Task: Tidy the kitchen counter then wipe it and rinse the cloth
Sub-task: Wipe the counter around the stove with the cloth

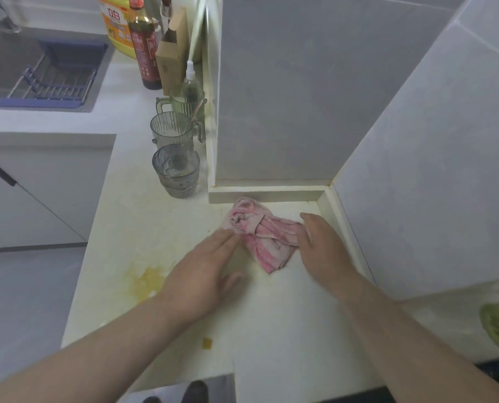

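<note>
Fingers first: holding left hand [201, 274] fingers [223, 239] straight and close together, tips just touching the left edge of the pink cloth [261, 232], gripping nothing. Resting right hand [322, 242] on the cloth's right end with fingers bent down over it; too blurred for calling pinch vs plain press. Bracketing the cloth from both sides, both hands in contact.

Locating cloth: lying bunched and twisted on the white counter [271, 330], near the back corner, just in front of the raised ledge [265, 195] under the grey wall. Reading its long axis as diagonal, back-left to front-right, twist about mid-length.

Flagging the relation that matters: yellow spill [148, 282] sitting front-left of the cloth, just beside the left wrist and apart from the cloth; small yellow crumb [207, 343] lying nearer the front edge. Judging wipe as not yet reaching either.

Guessing next move as gathering the cloth and dragging it front-left, across its own long axis. Rating left hand as nearer the spill but sitting in the path, right hand as covering more of the cloth. Noting glass [175, 173] standing back-left of the cloth, near enough for risking a knock on a wide sweep.
</note>
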### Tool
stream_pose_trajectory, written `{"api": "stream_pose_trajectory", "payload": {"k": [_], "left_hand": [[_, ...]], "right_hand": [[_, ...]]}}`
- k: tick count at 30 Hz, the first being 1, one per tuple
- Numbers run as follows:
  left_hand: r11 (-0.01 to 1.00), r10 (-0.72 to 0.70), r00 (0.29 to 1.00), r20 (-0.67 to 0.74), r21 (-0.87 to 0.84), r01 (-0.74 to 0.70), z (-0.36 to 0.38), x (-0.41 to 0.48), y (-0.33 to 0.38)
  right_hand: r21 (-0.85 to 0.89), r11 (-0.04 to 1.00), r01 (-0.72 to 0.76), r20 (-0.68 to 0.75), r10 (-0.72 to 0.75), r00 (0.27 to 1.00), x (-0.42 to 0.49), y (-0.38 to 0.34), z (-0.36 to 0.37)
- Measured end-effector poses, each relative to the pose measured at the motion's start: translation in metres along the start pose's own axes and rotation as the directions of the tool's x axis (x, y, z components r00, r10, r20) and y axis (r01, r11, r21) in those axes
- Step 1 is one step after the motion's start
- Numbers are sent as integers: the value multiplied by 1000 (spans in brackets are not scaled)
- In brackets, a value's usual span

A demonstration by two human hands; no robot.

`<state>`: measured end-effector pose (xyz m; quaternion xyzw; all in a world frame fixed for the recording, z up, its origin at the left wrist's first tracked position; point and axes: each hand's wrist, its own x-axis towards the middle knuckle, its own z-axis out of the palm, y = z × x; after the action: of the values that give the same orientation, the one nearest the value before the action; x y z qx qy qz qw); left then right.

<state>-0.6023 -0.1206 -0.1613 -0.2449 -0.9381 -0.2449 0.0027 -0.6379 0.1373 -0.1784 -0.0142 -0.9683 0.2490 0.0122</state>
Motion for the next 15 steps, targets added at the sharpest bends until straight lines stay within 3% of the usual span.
{"api": "stream_pose_trajectory", "payload": {"k": [2,4,9,15], "left_hand": [[992,102,995,3,-79,-101,-5,43,8],[987,158,986,57,-41,-156,-2,80,20],[974,61,946,318,190,-127,31,129,17],[967,-7,975,224,251,-51,49,105,7]], "right_hand": [[42,999,2,11,-3,1000,-12,13,5],[107,994,-9,13,8,1000,-18,20,16],[169,974,-148,-31,156,987,-23,18,16],[118,984,-132,6,133,991,-23,21,19]]}}
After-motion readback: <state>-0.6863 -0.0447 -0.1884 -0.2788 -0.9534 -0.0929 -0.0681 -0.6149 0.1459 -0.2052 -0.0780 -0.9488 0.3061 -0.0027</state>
